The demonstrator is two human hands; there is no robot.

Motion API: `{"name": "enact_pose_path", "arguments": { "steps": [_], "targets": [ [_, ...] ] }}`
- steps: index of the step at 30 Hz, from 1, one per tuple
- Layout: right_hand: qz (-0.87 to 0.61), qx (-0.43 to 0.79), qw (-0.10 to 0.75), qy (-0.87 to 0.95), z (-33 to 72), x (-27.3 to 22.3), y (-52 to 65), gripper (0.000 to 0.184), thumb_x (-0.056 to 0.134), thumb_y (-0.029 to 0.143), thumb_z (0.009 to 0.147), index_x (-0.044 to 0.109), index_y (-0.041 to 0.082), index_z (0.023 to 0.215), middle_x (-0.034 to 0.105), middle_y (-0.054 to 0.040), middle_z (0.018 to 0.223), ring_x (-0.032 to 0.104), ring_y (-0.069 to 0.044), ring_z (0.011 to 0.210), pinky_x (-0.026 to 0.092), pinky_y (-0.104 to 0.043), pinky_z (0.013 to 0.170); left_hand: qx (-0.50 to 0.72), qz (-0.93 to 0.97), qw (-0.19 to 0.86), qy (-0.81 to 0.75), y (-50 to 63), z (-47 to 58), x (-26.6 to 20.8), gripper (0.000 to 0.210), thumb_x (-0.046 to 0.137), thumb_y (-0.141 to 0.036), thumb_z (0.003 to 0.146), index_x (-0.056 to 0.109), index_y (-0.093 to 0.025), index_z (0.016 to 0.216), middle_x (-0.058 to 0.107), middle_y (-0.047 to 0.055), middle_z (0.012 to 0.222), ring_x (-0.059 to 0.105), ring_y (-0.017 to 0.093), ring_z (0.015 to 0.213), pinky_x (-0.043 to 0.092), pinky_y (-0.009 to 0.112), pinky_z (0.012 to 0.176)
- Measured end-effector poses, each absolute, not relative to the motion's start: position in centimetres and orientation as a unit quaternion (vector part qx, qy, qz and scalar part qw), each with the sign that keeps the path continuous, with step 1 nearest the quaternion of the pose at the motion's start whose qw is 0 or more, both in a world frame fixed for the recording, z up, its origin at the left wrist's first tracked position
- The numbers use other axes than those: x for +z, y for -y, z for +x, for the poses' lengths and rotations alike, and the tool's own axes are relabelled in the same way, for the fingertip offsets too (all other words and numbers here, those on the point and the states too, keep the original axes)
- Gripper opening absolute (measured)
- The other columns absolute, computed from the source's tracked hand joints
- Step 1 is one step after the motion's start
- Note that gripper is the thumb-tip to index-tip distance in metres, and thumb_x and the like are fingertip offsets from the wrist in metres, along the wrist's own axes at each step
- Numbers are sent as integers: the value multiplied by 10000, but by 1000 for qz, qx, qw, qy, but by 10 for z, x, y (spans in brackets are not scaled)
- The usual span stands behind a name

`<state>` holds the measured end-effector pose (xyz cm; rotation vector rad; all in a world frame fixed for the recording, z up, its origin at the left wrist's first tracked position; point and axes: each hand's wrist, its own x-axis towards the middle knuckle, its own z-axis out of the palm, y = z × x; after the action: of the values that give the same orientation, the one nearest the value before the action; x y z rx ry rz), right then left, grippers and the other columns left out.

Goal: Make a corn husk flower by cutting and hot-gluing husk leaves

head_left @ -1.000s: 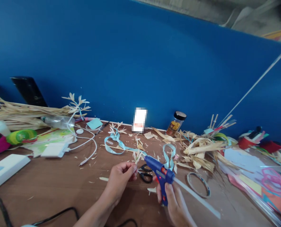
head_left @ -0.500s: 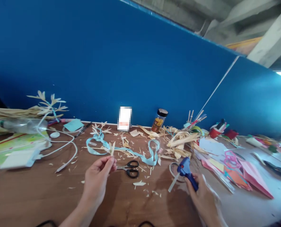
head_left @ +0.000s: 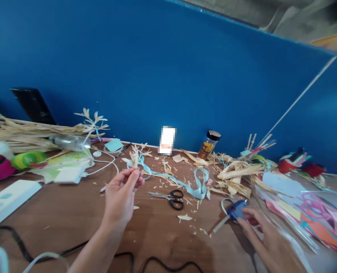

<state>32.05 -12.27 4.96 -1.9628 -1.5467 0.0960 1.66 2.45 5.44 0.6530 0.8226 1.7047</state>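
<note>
My left hand (head_left: 124, 189) pinches the base of a small pale strip of dried husk (head_left: 136, 158), held upright above the table. My right hand (head_left: 262, 231) is by a blue glue gun (head_left: 236, 210) with a clear glue stick poking out. Its fingers are loosely apart beside the gun's body; whether they still touch it is hard to tell, and the gun's handle is hidden. Between the hands lie black-handled scissors (head_left: 175, 199), blades pointing left. Behind them a light blue ribbon (head_left: 198, 189) curls among husk scraps (head_left: 184, 217).
A jar with a black lid (head_left: 209, 144) stands near the blue partition (head_left: 142, 68), beside a bright phone-like shape (head_left: 167, 140). A heap of dried husks (head_left: 236, 172) and coloured paper (head_left: 322, 223) lie right. At left are a white power strip (head_left: 12, 203), cables and a plastic bottle (head_left: 72, 143).
The glue gun has gone down to the table, and my right hand has loosened from its handle. My left hand still holds the husk strip. The view has swung left.
</note>
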Motion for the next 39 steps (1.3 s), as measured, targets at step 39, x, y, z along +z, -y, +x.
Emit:
{"name": "enact_pose_path", "arguments": {
  "steps": [39],
  "targets": [
    [-595, 126, 41, 792, 95, 31, 7, 210, 513, 272, 809, 634, 162, 941, 691, -128, 913, 656, -250, 821, 481, -312, 660, 687, 285, 539, -395, -31, -6, 41, 205, 741, -228, 591, 629, -118, 724, 628, -9, 640, 561, 73, 569, 459, 192, 571]
  ]
}}
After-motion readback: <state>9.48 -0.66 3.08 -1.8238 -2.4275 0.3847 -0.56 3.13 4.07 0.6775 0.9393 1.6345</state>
